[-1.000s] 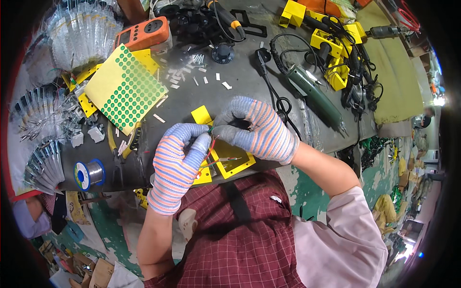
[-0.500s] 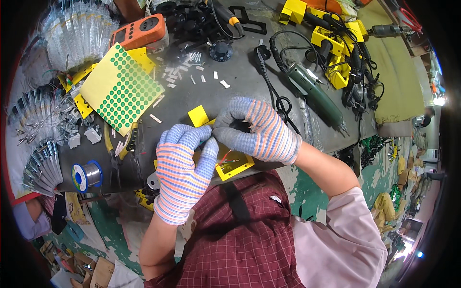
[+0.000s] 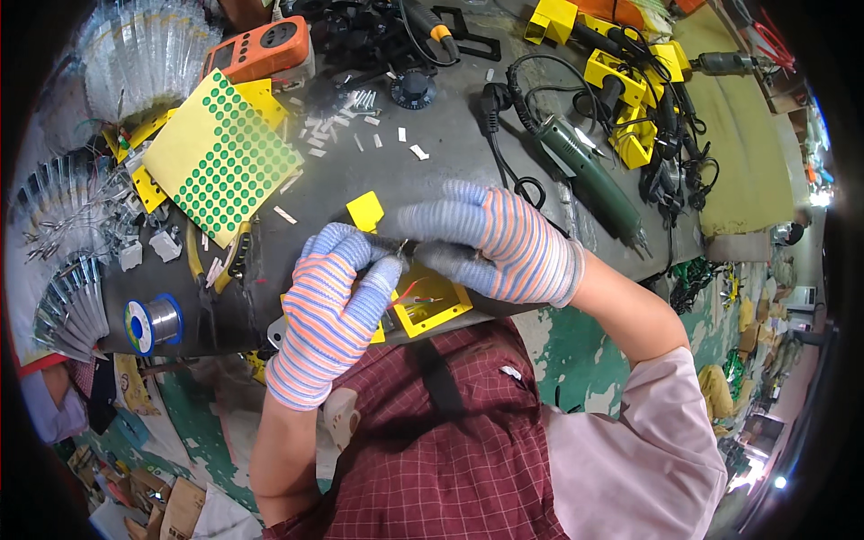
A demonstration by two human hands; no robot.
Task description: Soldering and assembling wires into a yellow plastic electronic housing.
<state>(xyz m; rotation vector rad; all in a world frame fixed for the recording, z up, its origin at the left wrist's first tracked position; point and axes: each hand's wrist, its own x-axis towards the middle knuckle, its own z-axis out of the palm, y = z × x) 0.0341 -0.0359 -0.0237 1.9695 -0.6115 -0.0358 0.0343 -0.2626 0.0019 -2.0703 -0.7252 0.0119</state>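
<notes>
My left hand (image 3: 331, 310), in a striped knitted glove, pinches a small dark piece (image 3: 402, 246) between thumb and fingertips; I cannot make out its kind. Beside it, my right hand (image 3: 508, 245), gloved alike, reaches in with fingers stretched and smeared by motion; whether it grips anything is unclear. Below the hands, at the table's near edge, lies an open yellow housing (image 3: 433, 317) with thin red and other wires inside, partly covered by my left hand. A small yellow block-shaped part (image 3: 365, 211) stands just beyond my fingertips.
Left lie a sheet of green round stickers (image 3: 225, 162), cutting pliers (image 3: 236, 256) and a solder spool (image 3: 155, 324). An orange multimeter (image 3: 256, 49) sits behind. White scraps (image 3: 333, 126) are scattered mid-table. A green power screwdriver (image 3: 589, 175) and yellow housings with black cables (image 3: 634, 135) lie right.
My right hand has moved slightly right, its fingers spreading from a pinch and blurring. My left hand keeps its pinch, and a dark piece now shows between the hands.
</notes>
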